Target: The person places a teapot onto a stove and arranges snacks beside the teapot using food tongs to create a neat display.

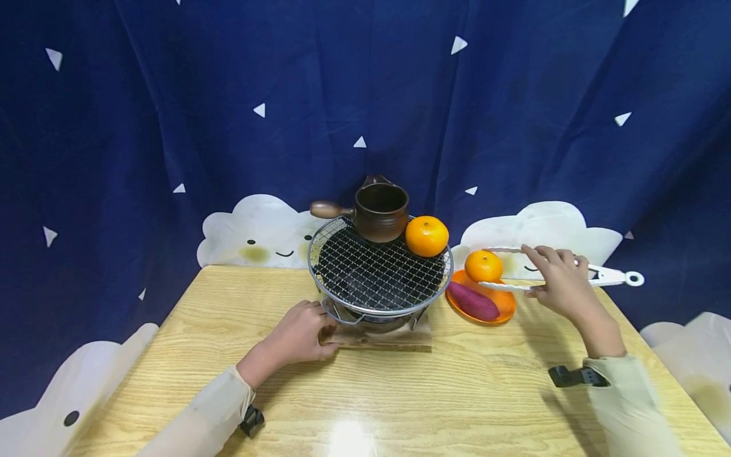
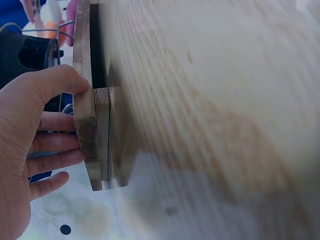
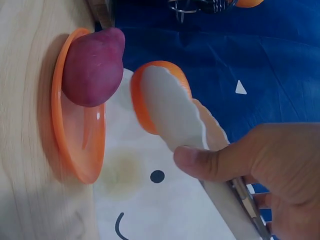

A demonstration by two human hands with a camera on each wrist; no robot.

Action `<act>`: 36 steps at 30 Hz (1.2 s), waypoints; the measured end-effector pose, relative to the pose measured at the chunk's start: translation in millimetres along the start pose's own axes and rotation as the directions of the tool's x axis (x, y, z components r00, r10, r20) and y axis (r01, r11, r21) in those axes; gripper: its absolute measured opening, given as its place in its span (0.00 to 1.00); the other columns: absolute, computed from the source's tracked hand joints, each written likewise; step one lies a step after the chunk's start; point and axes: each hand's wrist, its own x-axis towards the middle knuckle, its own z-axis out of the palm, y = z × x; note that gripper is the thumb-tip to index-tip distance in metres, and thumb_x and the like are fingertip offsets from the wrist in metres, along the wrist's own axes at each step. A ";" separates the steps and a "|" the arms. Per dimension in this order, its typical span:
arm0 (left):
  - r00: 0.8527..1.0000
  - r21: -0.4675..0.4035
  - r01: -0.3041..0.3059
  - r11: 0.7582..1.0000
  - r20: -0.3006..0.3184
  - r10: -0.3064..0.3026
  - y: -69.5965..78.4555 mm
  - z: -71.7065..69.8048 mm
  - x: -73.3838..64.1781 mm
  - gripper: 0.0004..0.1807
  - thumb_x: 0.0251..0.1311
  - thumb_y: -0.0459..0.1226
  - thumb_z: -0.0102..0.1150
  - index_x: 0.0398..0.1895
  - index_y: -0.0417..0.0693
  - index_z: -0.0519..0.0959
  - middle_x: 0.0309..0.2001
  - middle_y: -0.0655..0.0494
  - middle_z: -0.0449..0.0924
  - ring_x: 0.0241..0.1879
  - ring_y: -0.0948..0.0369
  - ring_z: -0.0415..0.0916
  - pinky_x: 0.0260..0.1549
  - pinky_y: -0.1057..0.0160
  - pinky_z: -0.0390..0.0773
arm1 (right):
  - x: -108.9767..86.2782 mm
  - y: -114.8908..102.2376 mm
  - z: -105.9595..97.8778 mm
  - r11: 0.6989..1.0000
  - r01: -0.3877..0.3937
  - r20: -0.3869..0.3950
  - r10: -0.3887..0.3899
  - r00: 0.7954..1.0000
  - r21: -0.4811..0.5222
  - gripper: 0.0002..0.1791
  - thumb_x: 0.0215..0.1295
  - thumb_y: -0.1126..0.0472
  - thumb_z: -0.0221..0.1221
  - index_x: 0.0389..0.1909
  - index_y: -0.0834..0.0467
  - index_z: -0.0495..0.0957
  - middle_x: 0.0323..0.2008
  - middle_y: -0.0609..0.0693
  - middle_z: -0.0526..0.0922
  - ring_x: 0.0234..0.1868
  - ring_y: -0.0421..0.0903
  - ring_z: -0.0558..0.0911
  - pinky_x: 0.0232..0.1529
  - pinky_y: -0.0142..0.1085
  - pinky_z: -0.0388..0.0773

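Note:
At the left end of the wooden board [image 1: 419,335] under the round grill [image 1: 374,279], my left hand [image 1: 299,333] grips the edge, thumb on one side and fingers on the other in the left wrist view. My right hand [image 1: 562,279] holds white tongs [image 1: 611,277] around the middle of their arms. Between the tong tips is a tangerine [image 1: 483,265], raised above an orange plate [image 1: 507,311]. A purple sweet potato [image 1: 473,301] lies on that plate; the right wrist view shows the tangerine apart from it.
On the grill's wire mesh, toward the back, stands a brown pot [image 1: 381,219] with its wooden handle pointing left. A second tangerine [image 1: 427,236] sits on the mesh beside it. Behind the table [image 1: 445,393] hangs a blue curtain [image 1: 285,76] with white clouds.

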 end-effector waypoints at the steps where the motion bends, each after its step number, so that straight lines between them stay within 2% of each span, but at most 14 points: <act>1: 1.000 -0.001 0.000 1.000 -0.001 0.000 -0.2 0.3 0.1 0.15 0.45 0.53 0.74 0.30 0.56 0.86 0.27 0.65 0.79 0.28 0.64 0.75 0.33 0.63 0.75 | 0.8 -1.6 -0.1 1.000 0.000 -0.018 0.000 1.000 0.005 0.51 0.42 0.65 0.78 0.71 0.62 0.65 0.61 0.72 0.71 0.58 0.75 0.66 0.55 0.73 0.54; 8: 1.000 -0.001 0.005 1.000 0.007 -0.005 -0.3 0.6 0.2 0.15 0.45 0.53 0.74 0.30 0.56 0.86 0.26 0.65 0.79 0.28 0.64 0.74 0.33 0.63 0.75 | 4.1 -9.8 -0.3 1.000 -0.017 -0.111 0.020 0.994 0.024 0.53 0.43 0.66 0.77 0.73 0.60 0.63 0.62 0.71 0.68 0.59 0.75 0.64 0.56 0.73 0.51; 15: 1.000 -0.005 0.008 1.000 0.011 -0.008 0.0 -1.2 0.4 0.14 0.45 0.53 0.74 0.28 0.56 0.85 0.25 0.66 0.77 0.27 0.64 0.74 0.32 0.63 0.75 | 5.0 -14.6 0.7 1.000 -0.025 -0.198 0.025 0.980 0.003 0.53 0.43 0.65 0.77 0.73 0.58 0.62 0.63 0.70 0.67 0.58 0.76 0.65 0.55 0.72 0.53; 20: 1.000 -0.008 0.008 1.000 0.009 -0.008 -0.3 -0.3 0.3 0.14 0.45 0.52 0.74 0.27 0.56 0.85 0.25 0.66 0.77 0.28 0.65 0.74 0.33 0.63 0.75 | 7.4 -18.2 1.6 0.999 -0.025 -0.275 0.031 0.961 0.022 0.52 0.44 0.66 0.76 0.73 0.57 0.62 0.63 0.69 0.68 0.59 0.75 0.64 0.55 0.71 0.53; 26: 1.000 -0.009 0.006 1.000 0.001 -0.006 0.0 0.5 -0.1 0.14 0.44 0.52 0.74 0.29 0.56 0.86 0.26 0.66 0.79 0.28 0.64 0.74 0.33 0.63 0.75 | 11.8 -22.3 0.5 0.999 -0.004 -0.373 0.019 0.928 0.041 0.51 0.45 0.69 0.71 0.74 0.57 0.62 0.63 0.67 0.70 0.59 0.74 0.65 0.56 0.69 0.54; 32: 1.000 -0.008 0.006 1.000 -0.009 -0.006 0.4 0.3 -0.9 0.14 0.43 0.52 0.75 0.28 0.56 0.85 0.26 0.66 0.79 0.29 0.65 0.74 0.33 0.63 0.75 | 17.2 -30.1 -4.3 0.996 -0.004 -0.404 0.041 0.914 0.094 0.52 0.45 0.71 0.70 0.75 0.57 0.61 0.65 0.68 0.68 0.61 0.73 0.63 0.60 0.69 0.50; 36: 1.000 -0.009 0.007 1.000 -0.006 -0.007 0.7 0.6 -0.8 0.14 0.43 0.52 0.75 0.29 0.56 0.85 0.27 0.66 0.80 0.29 0.65 0.74 0.33 0.63 0.75 | 20.6 -35.1 -7.7 0.994 -0.006 -0.439 0.056 0.897 0.113 0.51 0.46 0.71 0.72 0.75 0.57 0.62 0.65 0.68 0.68 0.62 0.73 0.63 0.61 0.70 0.50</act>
